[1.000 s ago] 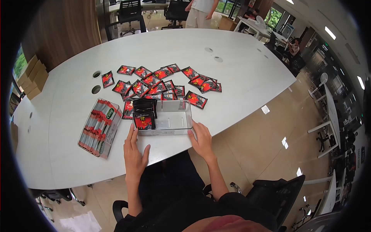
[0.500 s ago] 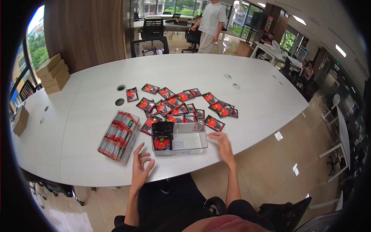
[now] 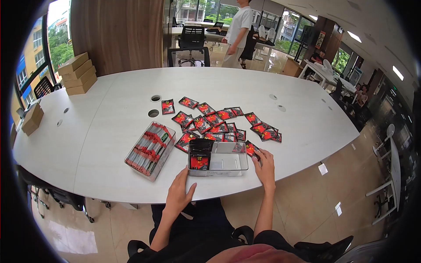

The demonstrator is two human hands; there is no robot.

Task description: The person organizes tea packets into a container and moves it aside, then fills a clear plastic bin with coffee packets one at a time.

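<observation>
A clear plastic box (image 3: 228, 172) stands near the table's front edge. Black and red sachets (image 3: 200, 162) are packed upright in its left part, and its right part shows bare bottom. My left hand (image 3: 179, 192) is at the box's front left corner, fingers stretched out and thumb apart. On the right, my right hand (image 3: 265, 170) has its fingertips at a red and black sachet (image 3: 251, 149) lying flat beside the box. The fingers are slightly bent and not closed. Behind the box, several similar sachets (image 3: 202, 124) lie loosely spread, some overlapping.
Left of the box, a second clear container (image 3: 151, 151) is filled with grey and red stick packets. Stacked cardboard boxes (image 3: 80, 74) and another carton (image 3: 33, 119) sit at the far left. A person (image 3: 239, 33) stands beyond the table, near office chairs (image 3: 192, 38).
My right hand has moved from the box's right end to the sachet beside it. My left hand has come to the box's corner. The camera view has turned left, and the person behind has turned.
</observation>
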